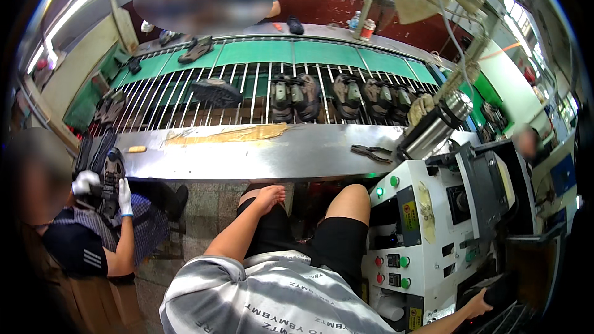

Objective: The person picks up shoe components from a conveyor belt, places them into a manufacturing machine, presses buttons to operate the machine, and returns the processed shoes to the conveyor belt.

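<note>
Factory bench of steel spans twelve o'clock, its rod rack carrying shoes. Left hand rests loosely curled on the thigh. At four o'clock, right hand grasps a dark shoe beside the white machine.

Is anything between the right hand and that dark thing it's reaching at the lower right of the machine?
Nothing visible: the right hand already touches the dark object beside the white machine. The left hand rests on the knee.
</note>
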A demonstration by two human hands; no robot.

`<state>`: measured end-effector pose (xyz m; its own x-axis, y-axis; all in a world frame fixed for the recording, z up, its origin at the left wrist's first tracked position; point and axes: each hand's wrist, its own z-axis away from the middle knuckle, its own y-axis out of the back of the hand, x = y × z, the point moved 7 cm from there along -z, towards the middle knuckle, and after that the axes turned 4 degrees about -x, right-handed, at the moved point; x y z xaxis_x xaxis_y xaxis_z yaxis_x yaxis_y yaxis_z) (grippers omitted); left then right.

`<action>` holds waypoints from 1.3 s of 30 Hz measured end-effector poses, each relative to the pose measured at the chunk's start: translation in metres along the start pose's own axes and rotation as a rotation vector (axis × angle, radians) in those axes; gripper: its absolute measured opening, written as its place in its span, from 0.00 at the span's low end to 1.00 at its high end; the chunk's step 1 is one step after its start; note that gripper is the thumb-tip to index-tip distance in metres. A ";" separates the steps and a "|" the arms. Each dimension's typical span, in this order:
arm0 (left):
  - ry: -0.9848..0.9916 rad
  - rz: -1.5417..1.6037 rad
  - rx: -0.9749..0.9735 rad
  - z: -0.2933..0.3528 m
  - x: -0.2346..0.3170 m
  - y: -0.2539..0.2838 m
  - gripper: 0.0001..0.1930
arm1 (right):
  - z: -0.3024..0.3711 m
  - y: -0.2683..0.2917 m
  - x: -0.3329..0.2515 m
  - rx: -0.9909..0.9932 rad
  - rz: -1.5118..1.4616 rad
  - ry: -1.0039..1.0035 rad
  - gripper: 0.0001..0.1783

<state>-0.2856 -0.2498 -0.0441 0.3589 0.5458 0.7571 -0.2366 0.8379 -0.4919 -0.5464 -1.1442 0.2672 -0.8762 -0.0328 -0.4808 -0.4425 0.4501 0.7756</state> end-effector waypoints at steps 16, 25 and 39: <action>-0.139 -0.441 -0.725 0.113 -0.003 -0.146 0.25 | 0.357 0.051 -0.058 -0.998 -1.624 0.033 0.27; -0.213 0.348 -0.417 0.144 0.150 -0.138 0.37 | 0.632 0.186 -0.195 -1.896 -0.821 1.229 0.41; -0.826 -0.851 0.668 0.103 0.221 0.073 0.40 | 0.711 0.061 -0.203 -1.511 -0.302 1.587 0.31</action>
<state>-0.3162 -0.0677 0.1315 0.0274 -0.4933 0.8695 -0.6881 0.6216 0.3743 -0.2596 -0.4758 0.1209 0.1844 -0.7869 -0.5889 0.3568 -0.5047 0.7861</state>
